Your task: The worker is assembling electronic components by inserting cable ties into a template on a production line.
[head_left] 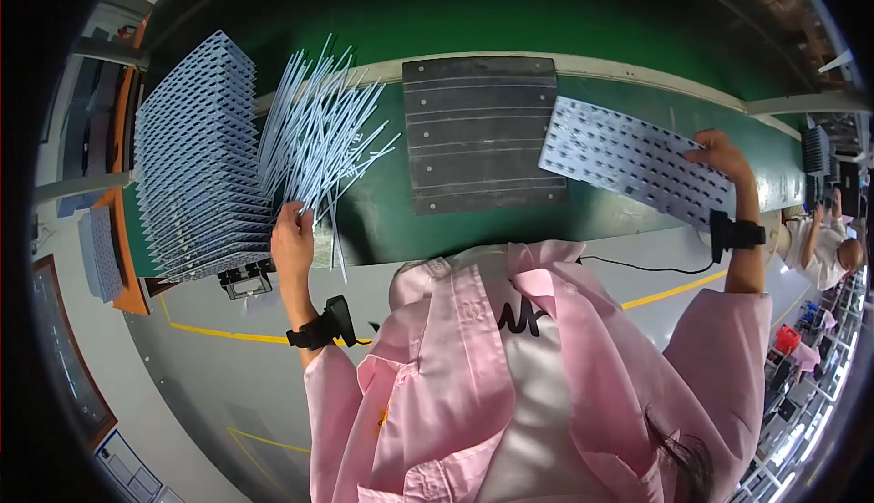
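My right hand point(724, 157) grips the upper right edge of a pale, flat plate point(637, 152) with rows of dark slots. The plate is tilted, and its left end overlaps the right edge of a dark grey board point(482, 134). On the left, my left hand point(293, 237) has its fingers drawn together at the near end of a loose pile of thin white strips point(323, 130). Whether a strip is between those fingers is hidden. A tall stack of similar slotted plates point(196, 157) stands just left of the pile.
The green workbench point(364, 230) carries all of this, with a pale rail point(628, 71) along its back. A dark box-like device point(246, 282) sits below the stack. Another person point(824, 246) is at the far right, near another stack point(817, 151).
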A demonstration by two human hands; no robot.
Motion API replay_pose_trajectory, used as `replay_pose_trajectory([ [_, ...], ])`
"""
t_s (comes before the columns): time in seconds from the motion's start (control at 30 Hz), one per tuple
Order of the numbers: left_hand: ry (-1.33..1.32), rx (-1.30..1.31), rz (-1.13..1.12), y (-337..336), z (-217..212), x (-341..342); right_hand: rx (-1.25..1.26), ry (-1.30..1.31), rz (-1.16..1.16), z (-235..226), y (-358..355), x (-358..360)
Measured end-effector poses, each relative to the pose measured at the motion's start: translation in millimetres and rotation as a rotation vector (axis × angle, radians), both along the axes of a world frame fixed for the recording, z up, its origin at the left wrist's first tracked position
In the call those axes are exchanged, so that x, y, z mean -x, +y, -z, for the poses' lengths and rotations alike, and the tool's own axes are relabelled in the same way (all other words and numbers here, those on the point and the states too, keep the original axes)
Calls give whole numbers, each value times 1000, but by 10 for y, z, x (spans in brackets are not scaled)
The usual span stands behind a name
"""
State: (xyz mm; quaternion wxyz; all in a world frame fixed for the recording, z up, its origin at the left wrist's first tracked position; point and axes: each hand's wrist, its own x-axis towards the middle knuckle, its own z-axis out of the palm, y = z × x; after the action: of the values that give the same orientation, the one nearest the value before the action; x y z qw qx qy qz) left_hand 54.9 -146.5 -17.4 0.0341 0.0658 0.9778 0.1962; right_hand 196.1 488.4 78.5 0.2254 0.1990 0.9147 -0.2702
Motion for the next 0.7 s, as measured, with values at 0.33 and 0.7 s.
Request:
replay_pose_trajectory([
  [0.33, 44, -129, 141, 301, -159, 29, 340, 402, -637, 1117, -556, 1260],
  [0.7, 350, 56, 606, 1709, -559, 939, -225, 862, -322, 511, -2162, 1422],
])
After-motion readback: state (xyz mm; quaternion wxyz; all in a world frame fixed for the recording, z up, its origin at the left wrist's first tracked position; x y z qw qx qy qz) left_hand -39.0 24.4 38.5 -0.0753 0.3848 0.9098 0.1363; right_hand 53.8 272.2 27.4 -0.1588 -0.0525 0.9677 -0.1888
